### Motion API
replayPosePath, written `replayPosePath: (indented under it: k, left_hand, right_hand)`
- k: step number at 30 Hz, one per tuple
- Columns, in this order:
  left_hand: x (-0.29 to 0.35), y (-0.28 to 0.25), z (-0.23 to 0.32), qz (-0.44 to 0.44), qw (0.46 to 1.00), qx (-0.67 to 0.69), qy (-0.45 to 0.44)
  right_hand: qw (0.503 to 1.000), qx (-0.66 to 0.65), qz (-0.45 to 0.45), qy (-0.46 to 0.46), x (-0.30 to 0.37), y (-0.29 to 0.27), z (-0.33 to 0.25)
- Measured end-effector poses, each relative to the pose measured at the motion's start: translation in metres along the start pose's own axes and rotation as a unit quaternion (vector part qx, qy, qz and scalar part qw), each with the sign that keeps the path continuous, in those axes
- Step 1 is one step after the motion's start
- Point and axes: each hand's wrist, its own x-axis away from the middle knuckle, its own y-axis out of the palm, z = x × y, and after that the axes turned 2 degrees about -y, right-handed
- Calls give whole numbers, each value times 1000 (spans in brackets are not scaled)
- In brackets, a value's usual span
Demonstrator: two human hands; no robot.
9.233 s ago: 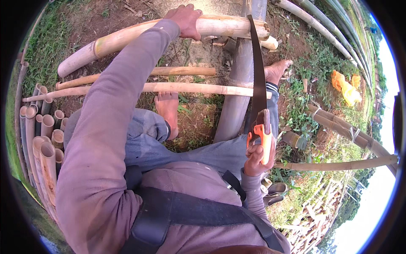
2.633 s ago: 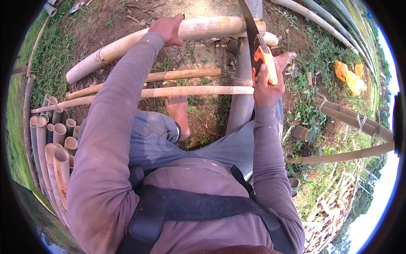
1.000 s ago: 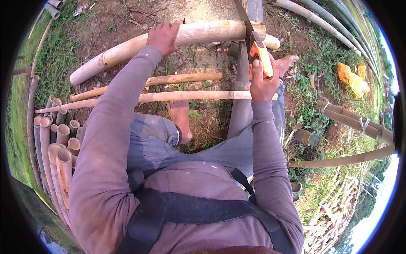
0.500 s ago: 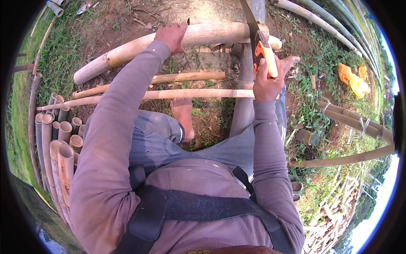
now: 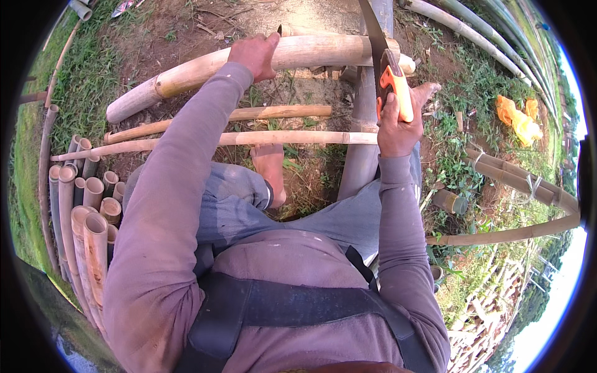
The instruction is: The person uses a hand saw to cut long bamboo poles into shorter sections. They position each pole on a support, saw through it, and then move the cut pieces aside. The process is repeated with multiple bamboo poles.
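A thick pale bamboo pole (image 5: pixel 311 52) lies crosswise before me, its right end over a grey bamboo log (image 5: pixel 364 118) that runs away from me. My left hand (image 5: pixel 255 56) grips the pole from above near its middle. In my right hand (image 5: pixel 399 127) is a handsaw (image 5: pixel 396 87) with an orange and black handle. Its blade slants up and away across the pole close to the right end. Whether the teeth are in a cut I cannot tell.
Two thinner bamboo strips (image 5: pixel 286 138) lie nearer me, above my bare left foot (image 5: pixel 269 171). Cut bamboo tubes (image 5: pixel 96 227) are stacked at the left. Long poles (image 5: pixel 466 34) lie far right, with a yellow plastic bag (image 5: pixel 520 120) and a bamboo frame (image 5: pixel 528 183) nearer.
My right hand and the saw have shifted slightly right and toward me. The left hand stays on the pole, which has barely moved.
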Motion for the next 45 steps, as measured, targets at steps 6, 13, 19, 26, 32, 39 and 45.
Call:
replayPosePath:
  k: [6, 13, 19, 26, 32, 39, 45]
  left_hand:
    - [-11, 6, 3, -7, 1000, -1, -13]
    - [-9, 8, -5, 4, 1000, -17, -15]
    - [-14, 14, -5, 18, 1000, -12, -14]
    - [-11, 0, 0, 2, 1000, 9, -4]
    - [-13, 10, -11, -2, 1000, 17, -9]
    - [-15, -2, 0, -5, 1000, 18, -3]
    - [-12, 11, -10, -8, 999, 29, -11]
  right_hand:
    - [994, 48, -50, 82, -64, 6, -36]
    - [993, 32, -16, 116, 56, -69, -85]
    - [991, 112, -6, -75, 71, -72, -38]
    - [998, 64, -7, -23, -23, 0, -13]
    - [997, 49, -19, 63, 133, -105, -70]
    - [999, 36, -4, 6, -36, 14, -12]
    - [995, 45, -18, 87, 89, -72, -39]
